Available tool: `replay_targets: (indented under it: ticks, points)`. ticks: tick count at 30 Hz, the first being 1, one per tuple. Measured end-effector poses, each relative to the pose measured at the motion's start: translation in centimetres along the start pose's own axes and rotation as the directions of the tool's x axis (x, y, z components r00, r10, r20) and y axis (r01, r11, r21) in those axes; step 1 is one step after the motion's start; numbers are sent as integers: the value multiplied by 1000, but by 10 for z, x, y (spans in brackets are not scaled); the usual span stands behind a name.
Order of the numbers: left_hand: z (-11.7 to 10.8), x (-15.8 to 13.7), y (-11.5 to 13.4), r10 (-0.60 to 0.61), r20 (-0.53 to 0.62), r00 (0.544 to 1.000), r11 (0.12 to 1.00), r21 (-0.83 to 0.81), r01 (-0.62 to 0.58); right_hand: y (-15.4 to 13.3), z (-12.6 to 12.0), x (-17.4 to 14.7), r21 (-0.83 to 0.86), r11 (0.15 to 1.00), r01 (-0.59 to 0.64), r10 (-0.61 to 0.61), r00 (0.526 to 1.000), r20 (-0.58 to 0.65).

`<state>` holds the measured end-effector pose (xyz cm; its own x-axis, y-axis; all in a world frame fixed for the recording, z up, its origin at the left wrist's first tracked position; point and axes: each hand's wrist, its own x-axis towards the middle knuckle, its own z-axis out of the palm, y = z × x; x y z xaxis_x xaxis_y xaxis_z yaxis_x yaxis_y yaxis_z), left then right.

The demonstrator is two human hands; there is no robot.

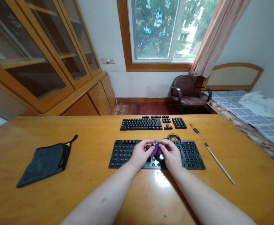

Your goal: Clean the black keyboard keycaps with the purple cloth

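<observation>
Over the middle of a black keyboard base with its keycaps off, both my hands meet, fingers closed. My left hand pinches a small dark keycap at its fingertips; its details are too small to make out. A purple cloth is bunched in my right hand, pressed against the keycap and also touching my left thumb. Part of the base is hidden under my hands. Its black cable lies coiled behind it.
Loose black keycaps lie in keyboard order behind the base. On the right are a wire keycap puller and a long thin brush. A folded grey bag lies on the left of the wooden table. A chair stands beyond.
</observation>
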<state>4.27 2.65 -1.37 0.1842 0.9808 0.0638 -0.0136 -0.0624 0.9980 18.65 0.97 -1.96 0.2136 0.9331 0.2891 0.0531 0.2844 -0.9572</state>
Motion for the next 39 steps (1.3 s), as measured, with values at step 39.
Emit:
replay_targets:
  ticks: [39]
  points:
    - [0,0,-3,72,54,996,988,136,-79,0,5,2,149,964,-219,218,976,24]
